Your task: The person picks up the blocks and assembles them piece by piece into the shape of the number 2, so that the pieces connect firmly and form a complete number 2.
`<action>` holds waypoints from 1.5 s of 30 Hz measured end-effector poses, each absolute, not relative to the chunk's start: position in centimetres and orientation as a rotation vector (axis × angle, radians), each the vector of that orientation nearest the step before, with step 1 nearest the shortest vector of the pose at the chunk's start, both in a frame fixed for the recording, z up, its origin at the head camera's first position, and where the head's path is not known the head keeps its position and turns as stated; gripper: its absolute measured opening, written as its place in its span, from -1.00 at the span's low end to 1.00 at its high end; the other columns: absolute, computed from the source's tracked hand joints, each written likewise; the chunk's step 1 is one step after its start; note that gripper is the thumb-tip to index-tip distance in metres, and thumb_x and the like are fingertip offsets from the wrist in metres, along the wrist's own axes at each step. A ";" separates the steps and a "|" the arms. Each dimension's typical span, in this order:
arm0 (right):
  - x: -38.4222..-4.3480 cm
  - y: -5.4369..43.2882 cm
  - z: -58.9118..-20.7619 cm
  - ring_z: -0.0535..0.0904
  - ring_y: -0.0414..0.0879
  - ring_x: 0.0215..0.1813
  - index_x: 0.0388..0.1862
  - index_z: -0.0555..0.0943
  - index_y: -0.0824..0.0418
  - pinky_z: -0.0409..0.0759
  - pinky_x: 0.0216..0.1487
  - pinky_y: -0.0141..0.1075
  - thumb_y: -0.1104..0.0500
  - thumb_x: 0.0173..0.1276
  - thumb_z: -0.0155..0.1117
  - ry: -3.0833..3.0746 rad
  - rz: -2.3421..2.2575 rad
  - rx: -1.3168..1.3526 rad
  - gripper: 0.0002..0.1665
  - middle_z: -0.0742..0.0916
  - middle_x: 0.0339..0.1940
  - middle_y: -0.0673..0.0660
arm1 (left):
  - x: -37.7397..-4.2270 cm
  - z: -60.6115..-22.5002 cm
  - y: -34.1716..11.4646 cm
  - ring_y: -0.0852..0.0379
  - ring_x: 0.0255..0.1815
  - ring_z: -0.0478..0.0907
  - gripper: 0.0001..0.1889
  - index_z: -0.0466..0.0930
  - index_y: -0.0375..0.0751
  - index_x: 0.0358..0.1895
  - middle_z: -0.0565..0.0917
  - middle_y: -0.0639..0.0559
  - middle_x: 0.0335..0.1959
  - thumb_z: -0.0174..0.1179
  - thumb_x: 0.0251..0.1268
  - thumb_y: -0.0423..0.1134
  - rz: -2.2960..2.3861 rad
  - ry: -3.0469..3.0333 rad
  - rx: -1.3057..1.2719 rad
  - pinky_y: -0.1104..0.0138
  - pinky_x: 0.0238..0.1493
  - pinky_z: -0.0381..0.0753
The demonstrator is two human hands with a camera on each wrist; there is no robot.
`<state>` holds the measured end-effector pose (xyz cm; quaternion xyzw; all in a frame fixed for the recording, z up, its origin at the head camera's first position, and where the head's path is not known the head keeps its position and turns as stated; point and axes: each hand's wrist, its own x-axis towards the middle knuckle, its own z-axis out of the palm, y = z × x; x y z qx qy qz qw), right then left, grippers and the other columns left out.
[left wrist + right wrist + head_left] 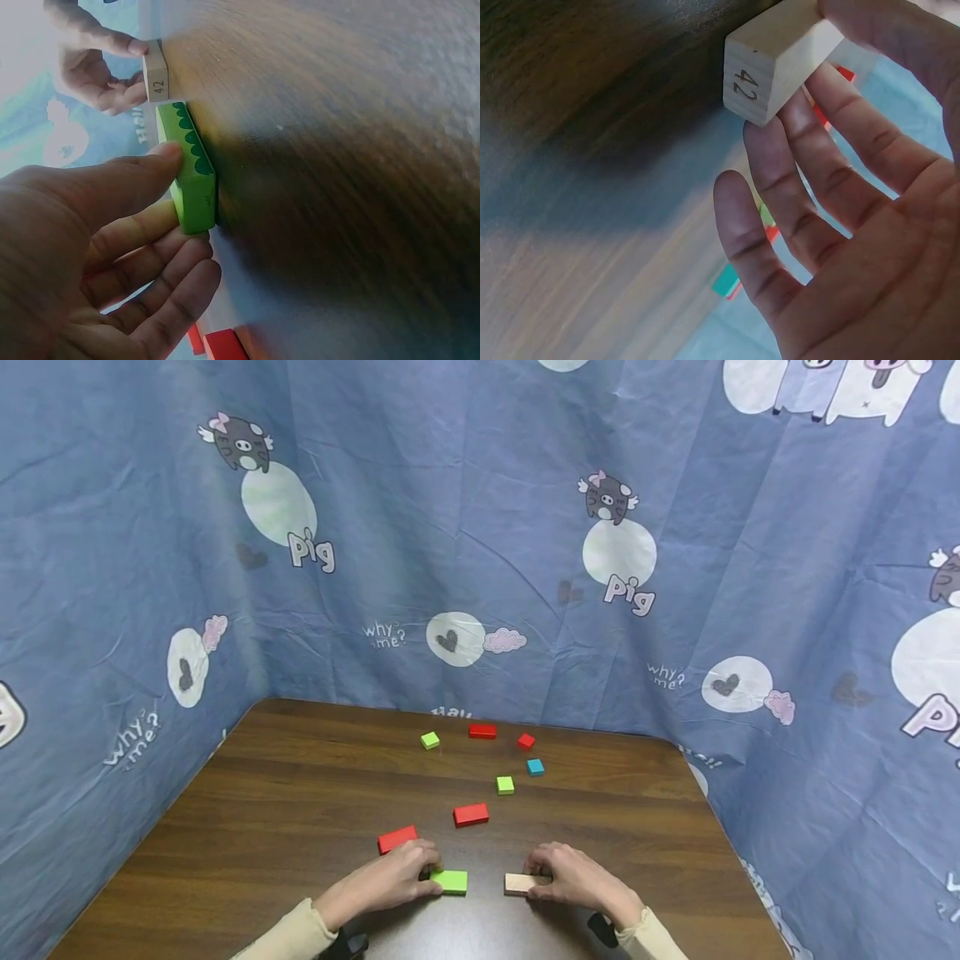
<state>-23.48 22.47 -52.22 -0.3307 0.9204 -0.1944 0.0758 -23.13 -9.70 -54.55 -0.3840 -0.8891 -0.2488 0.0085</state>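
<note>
My left hand (401, 874) pinches a green wooden block (451, 882) between thumb and fingers, low over the front of the table. In the left wrist view that green block (187, 172) shows a darker scalloped pattern along one side. To its right, my right hand (576, 877) pinches a plain wooden block (517, 884); the number 42 is on the end of this wooden block (761, 67) in the right wrist view. The two blocks point toward each other with a gap between them. A red block (397, 839) lies just beyond my left hand, partly hidden by it.
Past the hands lies another red block (471, 814). Farther back are a green cube (505, 786), a blue cube (536, 767), a small red block (527, 741), a long red block (482, 732) and a second green piece (430, 741). A blue printed curtain (465, 568) surrounds the wooden table (300, 793).
</note>
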 end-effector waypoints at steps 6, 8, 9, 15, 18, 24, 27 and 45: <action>-23.6 22.6 -52.1 0.43 -0.38 -0.36 -0.28 0.63 0.00 0.39 -0.32 -0.45 0.04 0.12 0.46 2.761 -0.582 -0.963 -0.78 0.62 -0.37 -0.22 | -23.1 -54.4 -9.7 0.43 -0.48 0.20 -0.81 0.61 -0.14 -0.42 0.45 0.16 -0.52 0.43 0.04 -0.17 -0.753 -2.772 -1.197 0.54 -0.49 0.26; -23.5 22.6 -52.1 0.43 -0.37 -0.36 -0.28 0.63 0.01 0.38 -0.33 -0.45 0.04 0.12 0.46 2.751 -0.590 -0.952 -0.78 0.62 -0.37 -0.22 | -23.0 -54.4 -9.8 0.43 -0.48 0.20 -0.81 0.61 -0.13 -0.43 0.45 0.15 -0.53 0.43 0.03 -0.16 -0.743 -2.757 -1.202 0.54 -0.48 0.26; -23.5 22.6 -52.1 0.42 -0.37 -0.36 -0.27 0.63 0.01 0.37 -0.34 -0.45 0.04 0.13 0.46 2.750 -0.589 -0.948 -0.78 0.62 -0.37 -0.22 | -23.0 -54.5 -9.8 0.43 -0.48 0.20 -0.81 0.61 -0.13 -0.43 0.45 0.15 -0.53 0.43 0.03 -0.17 -0.741 -2.750 -1.204 0.54 -0.47 0.26; -23.6 22.5 -52.1 0.41 -0.38 -0.38 -0.29 0.63 0.00 0.36 -0.35 -0.47 0.03 0.13 0.46 2.758 -0.583 -0.947 -0.79 0.61 -0.38 -0.22 | -22.9 -54.6 -9.8 0.43 -0.48 0.19 -0.83 0.63 -0.14 -0.42 0.47 0.14 -0.52 0.43 0.03 -0.18 -0.761 -2.737 -1.206 0.55 -0.47 0.27; -23.7 22.4 -52.2 0.42 -0.37 -0.38 -0.28 0.63 0.01 0.36 -0.35 -0.47 0.04 0.13 0.45 2.757 -0.588 -0.963 -0.79 0.62 -0.37 -0.21 | -22.9 -54.6 -9.8 0.44 -0.47 0.20 -0.83 0.63 -0.14 -0.41 0.48 0.14 -0.52 0.43 0.03 -0.19 -0.755 -2.730 -1.202 0.55 -0.46 0.28; -23.6 21.8 -52.3 0.41 -0.40 -0.38 -0.29 0.63 0.00 0.37 -0.34 -0.49 0.02 0.14 0.45 2.747 -0.586 -0.996 -0.80 0.59 -0.38 -0.25 | -22.8 -54.6 -9.8 0.44 -0.47 0.21 -0.83 0.63 -0.13 -0.41 0.48 0.15 -0.51 0.42 0.03 -0.18 -0.736 -2.725 -1.202 0.55 -0.45 0.29; -23.6 21.4 -52.4 0.42 -0.41 -0.38 -0.29 0.63 -0.01 0.38 -0.34 -0.49 0.02 0.14 0.45 2.751 -0.582 -1.017 -0.80 0.59 -0.39 -0.24 | -22.8 -54.6 -9.8 0.44 -0.47 0.21 -0.84 0.64 -0.13 -0.41 0.47 0.16 -0.51 0.42 0.03 -0.18 -0.740 -2.730 -1.199 0.55 -0.45 0.29; -23.5 19.3 -52.9 0.40 -0.40 -0.35 -0.26 0.64 -0.04 0.37 -0.28 -0.49 -0.02 0.16 0.43 2.782 -0.532 -1.095 -0.80 0.59 -0.37 -0.25 | -22.7 -54.6 -9.8 0.41 -0.44 0.32 -0.85 0.67 -0.13 -0.36 0.50 0.19 -0.47 0.40 0.07 -0.16 -0.728 -2.741 -1.191 0.53 -0.40 0.38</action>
